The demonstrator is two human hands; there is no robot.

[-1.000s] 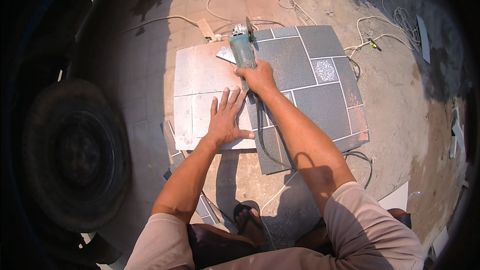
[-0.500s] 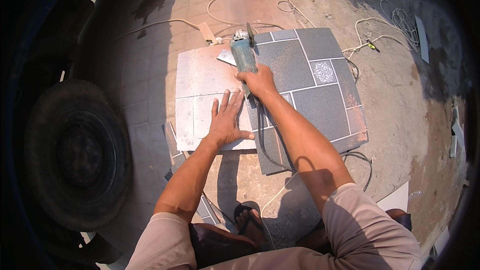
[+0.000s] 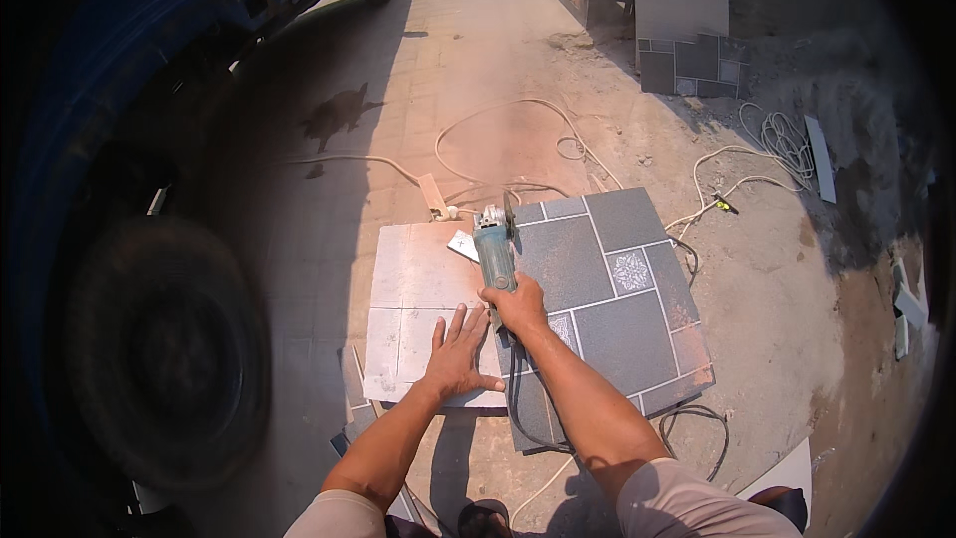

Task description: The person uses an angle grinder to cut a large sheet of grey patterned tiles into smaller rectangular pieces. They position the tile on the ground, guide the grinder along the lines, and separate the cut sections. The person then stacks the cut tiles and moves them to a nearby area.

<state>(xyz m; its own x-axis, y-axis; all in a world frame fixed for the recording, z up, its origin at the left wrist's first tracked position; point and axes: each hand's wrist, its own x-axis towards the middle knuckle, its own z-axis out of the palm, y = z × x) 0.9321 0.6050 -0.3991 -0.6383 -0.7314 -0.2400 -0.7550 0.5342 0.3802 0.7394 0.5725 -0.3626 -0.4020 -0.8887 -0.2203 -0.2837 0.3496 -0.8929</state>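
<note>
In the head view, my right hand (image 3: 520, 305) is wrapped round the body of a teal angle grinder (image 3: 495, 251). Its disc points away from me, at the far edge of a dark grey patterned tile (image 3: 558, 264). My left hand (image 3: 459, 359) lies flat with fingers spread on a pale tile (image 3: 423, 271), just left of the grinder's rear end. Between the grinder and the pale tile lies a small white offcut (image 3: 463, 245). The grinder's black cord (image 3: 514, 389) hangs down over the grey tile. Where the disc meets the tile is hard to make out.
A pale cable (image 3: 558, 105) loops beyond the tiles, past a wooden piece (image 3: 432, 195) with a plug beside it. Coiled cable (image 3: 782, 139) lies at right. A vehicle wheel (image 3: 164, 349) stands at left. Tiles (image 3: 702, 65) lean at the back; dust hangs ahead.
The view has tilted upward, so tiles and hands sit lower and more background shows. Both hands keep nearly the same places on the grinder and the pale tile.
</note>
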